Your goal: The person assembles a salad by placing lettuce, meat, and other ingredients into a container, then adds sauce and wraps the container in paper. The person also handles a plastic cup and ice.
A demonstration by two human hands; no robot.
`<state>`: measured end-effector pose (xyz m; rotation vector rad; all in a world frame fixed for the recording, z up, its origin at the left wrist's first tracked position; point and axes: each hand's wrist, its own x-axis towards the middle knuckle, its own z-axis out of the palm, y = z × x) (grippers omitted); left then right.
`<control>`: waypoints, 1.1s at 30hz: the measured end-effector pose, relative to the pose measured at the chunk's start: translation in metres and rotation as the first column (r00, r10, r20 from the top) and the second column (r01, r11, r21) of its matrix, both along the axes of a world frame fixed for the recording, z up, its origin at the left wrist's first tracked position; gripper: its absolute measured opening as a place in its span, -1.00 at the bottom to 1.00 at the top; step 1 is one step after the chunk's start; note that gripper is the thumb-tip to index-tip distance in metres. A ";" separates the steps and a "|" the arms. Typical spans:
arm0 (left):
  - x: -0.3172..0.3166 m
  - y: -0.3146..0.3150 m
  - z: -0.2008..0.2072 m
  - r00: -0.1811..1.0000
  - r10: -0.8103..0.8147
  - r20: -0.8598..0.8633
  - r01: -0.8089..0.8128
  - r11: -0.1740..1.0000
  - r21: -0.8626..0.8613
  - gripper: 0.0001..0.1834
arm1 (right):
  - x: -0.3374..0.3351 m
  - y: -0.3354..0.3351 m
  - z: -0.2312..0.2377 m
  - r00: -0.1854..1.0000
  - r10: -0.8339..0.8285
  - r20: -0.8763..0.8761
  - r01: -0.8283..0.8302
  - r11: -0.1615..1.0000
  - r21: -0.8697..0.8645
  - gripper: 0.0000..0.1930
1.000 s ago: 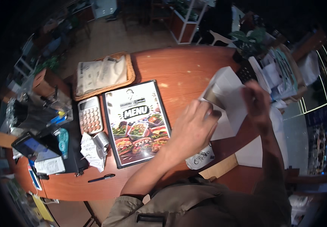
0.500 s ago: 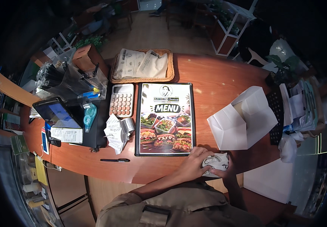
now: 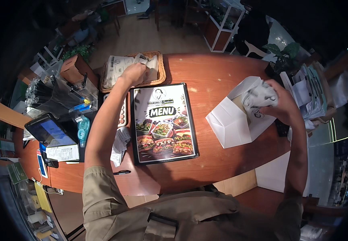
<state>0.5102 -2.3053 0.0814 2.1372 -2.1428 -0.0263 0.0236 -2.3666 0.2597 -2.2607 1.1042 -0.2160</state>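
Observation:
My left hand [image 3: 133, 74] reaches to the wicker basket [image 3: 164, 69] at the back. Its fingers are bent and closed on the edge of a white printed paper packet [image 3: 152, 64]; another printed packet [image 3: 111, 69] lies beside it. On the right, my right hand [image 3: 284, 100] grips a paper-wrapped bundle [image 3: 260, 95], white with dark print, its thumb and fingers around the side. The bundle is over the opening of a white paper box [image 3: 232, 126] with folded sides. Whether it touches the box's bottom is hidden.
A menu [image 3: 164, 128] lies mid-counter. My left forearm covers much of a calculator [image 3: 122, 114]; crumpled receipts [image 3: 120, 144] and a pen [image 3: 122, 172] are nearby. Left stand a tablet [image 3: 51, 130], a tape dispenser [image 3: 83, 130] and a clear organizer [image 3: 77, 94]. Papers [image 3: 308, 94] stack at right.
My hands, both on the wrapped bundle near the counter's front edge before, have parted. The right carried the bundle to the white box; the left went up to the basket's packet. The view shifted.

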 end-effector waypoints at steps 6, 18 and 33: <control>0.038 -0.009 -0.018 0.989 -0.110 0.098 0.086 0.972 0.221 -0.79 | 0.046 -0.069 -0.102 0.591 0.666 -0.455 -0.575 0.743 0.342 -0.33; 0.051 -0.015 0.006 0.976 0.014 -0.219 -0.035 0.995 -0.091 -0.85 | 0.041 -0.075 -0.093 0.744 0.448 -0.497 -0.458 0.882 0.109 -0.66; -0.228 0.024 0.193 0.840 -0.526 0.129 0.432 0.507 -0.746 -0.71 | 0.055 -0.012 0.019 0.914 0.301 0.273 -0.089 0.804 -0.587 -0.77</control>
